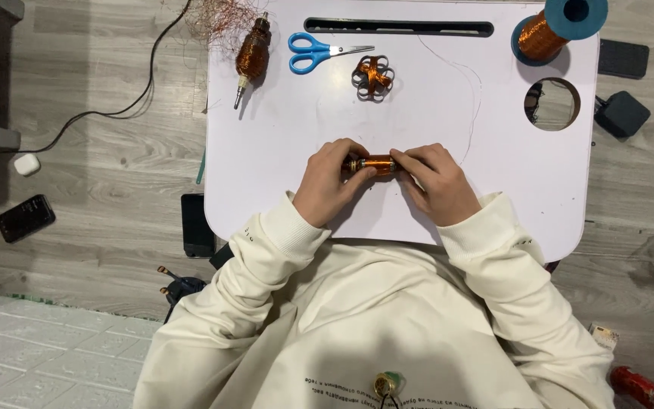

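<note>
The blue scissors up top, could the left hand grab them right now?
Probably yes, but not straight away. The blue scissors lie in the open on the white table, with nothing between. But the left hand and right hand both pinch the copper coil, so it must let go first.

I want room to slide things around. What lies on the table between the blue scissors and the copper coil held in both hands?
In the head view, only bare white table lies between the scissors and the coil.

Blue scissors (317,51), copper wire spool (550,30) (blue flanges), phone (25,217) on floor.
</note>
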